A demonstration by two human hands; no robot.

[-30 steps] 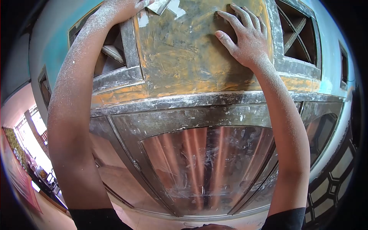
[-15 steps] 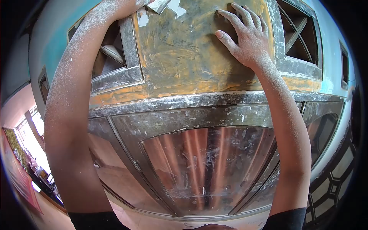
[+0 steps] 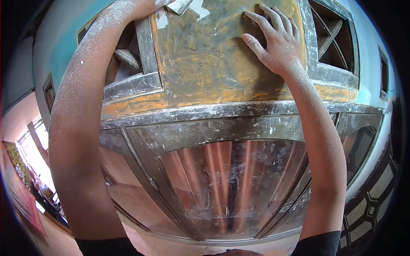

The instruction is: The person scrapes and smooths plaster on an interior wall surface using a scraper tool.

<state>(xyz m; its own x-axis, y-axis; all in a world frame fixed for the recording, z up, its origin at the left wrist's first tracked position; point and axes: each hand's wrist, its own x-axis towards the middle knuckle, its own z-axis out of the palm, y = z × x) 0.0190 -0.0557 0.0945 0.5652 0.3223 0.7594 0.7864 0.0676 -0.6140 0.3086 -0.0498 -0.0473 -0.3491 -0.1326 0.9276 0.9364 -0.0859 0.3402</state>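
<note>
Dusted with white powder, my left hand [image 3: 147, 6] is at the top edge, mostly cut off by the frame. Its fingers are closed on a flat, pale scraper-like piece [image 3: 180, 6], which lies against the panel. My right hand [image 3: 279, 45] rests with spread fingers on the right part of the worn yellow-brown wall panel [image 3: 200, 55] and holds nothing. White patches show on the panel around the flat piece. White dust covers both forearms.
Below the panel runs a dark wooden frame [image 3: 222, 112] over a glass door [image 3: 230, 183] with pinkish curtains. Openings with crossed wooden slats [image 3: 331, 40] flank the panel. A dark lattice [image 3: 369, 209] stands at the lower right, a bright opening [image 3: 36, 136] at the left.
The left forearm and the flat piece have shifted very slightly to the right. My right hand stays in almost the same place on the panel.
</note>
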